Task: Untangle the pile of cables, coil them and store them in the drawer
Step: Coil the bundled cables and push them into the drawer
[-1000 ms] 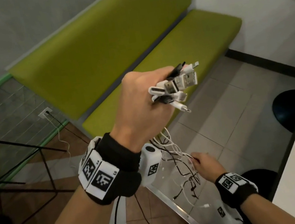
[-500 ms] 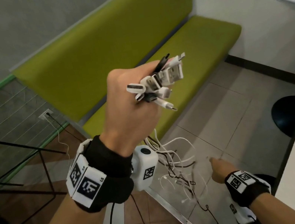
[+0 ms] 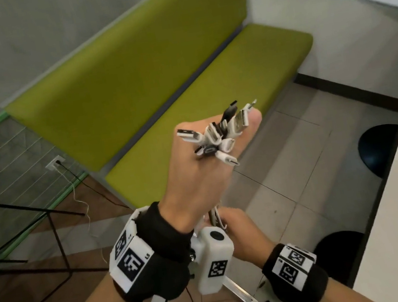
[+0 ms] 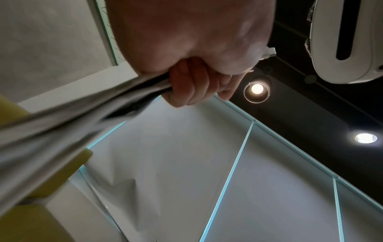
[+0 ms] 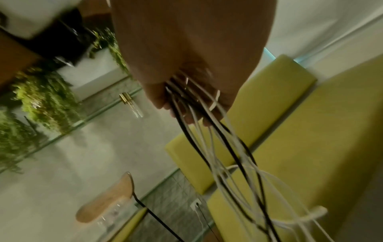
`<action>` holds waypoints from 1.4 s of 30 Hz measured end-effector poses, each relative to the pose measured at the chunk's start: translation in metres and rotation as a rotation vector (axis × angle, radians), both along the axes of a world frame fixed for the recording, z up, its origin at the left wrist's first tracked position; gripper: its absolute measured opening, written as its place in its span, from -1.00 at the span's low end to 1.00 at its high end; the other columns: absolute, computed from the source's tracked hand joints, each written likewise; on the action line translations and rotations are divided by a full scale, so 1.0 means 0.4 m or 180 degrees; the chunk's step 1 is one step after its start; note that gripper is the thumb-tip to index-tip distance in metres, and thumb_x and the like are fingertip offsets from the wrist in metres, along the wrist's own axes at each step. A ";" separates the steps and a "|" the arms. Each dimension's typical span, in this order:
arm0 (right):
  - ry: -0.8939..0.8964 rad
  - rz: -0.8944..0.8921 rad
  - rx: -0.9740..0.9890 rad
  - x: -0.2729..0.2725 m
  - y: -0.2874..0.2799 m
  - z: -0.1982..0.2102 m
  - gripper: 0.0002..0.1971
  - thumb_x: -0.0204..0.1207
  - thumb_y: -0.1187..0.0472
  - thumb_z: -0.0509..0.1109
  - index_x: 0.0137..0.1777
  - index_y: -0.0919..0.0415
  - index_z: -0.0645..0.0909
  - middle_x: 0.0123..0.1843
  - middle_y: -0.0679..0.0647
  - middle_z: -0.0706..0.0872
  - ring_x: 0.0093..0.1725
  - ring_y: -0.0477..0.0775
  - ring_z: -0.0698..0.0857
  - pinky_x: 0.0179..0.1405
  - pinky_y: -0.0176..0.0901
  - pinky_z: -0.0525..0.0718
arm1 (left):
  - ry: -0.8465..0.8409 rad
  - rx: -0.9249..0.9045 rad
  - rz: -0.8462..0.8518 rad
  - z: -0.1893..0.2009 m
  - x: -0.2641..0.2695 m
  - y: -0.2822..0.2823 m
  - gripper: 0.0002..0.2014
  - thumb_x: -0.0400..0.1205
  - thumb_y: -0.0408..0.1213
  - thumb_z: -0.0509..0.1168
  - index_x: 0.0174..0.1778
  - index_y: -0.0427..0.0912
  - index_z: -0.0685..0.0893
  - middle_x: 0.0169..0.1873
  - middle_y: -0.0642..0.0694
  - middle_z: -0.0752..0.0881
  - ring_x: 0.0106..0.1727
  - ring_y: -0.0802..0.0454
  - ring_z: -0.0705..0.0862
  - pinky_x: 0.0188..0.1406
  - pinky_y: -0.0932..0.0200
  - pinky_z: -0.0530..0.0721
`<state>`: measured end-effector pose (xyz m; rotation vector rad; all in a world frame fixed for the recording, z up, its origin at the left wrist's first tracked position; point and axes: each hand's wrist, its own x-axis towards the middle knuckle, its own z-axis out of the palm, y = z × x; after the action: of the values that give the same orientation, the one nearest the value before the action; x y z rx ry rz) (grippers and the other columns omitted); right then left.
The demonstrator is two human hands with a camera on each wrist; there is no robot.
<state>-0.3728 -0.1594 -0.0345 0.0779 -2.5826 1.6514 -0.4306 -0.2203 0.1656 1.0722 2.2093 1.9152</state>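
Cables (image 3: 219,134) in your left hand (image 3: 197,177) — smooth white and black plastic plugs, bare shiny metal tips. In the right wrist view, the cords (image 5: 219,147) look like smooth rubbery sheathing, white and black. Bench (image 3: 154,79) at 12 o'clock: matt green fabric. Floor tiles (image 3: 289,175) at 3 o'clock — pale, faint sheen. Your wrist straps (image 3: 154,237) are matt black cloth; the wrist camera (image 3: 214,259) is smooth white plastic. Chair frame (image 3: 52,228) at 9 o'clock: thin black metal.

left hand (image 3: 198,177) raised, fist closed around the cables (image 3: 219,134), thumb extended upward. right hand (image 3: 243,233) lower, just beneath the left wrist, fingers (image 5: 186,113) curled around the hanging strands. both forearms angled upward.
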 end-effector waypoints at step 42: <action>-0.0336 -0.0893 -0.0741 0.804 0.222 0.283 -0.68 0.50 0.66 0.13 -0.27 0.31 0.58 -0.35 0.14 0.62 -0.43 -0.12 0.58 -0.39 -0.53 0.53 | -0.0452 0.0109 -0.1001 -0.095 0.811 0.235 -0.45 0.61 -0.32 0.41 -0.71 -0.02 0.41 -0.78 0.15 0.34 -0.62 0.25 0.27 -0.51 0.46 0.28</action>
<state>-0.0510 -0.0706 0.0786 -0.3759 -2.3152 1.8707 -0.1062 -0.1263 0.1274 1.1662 1.8158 1.8347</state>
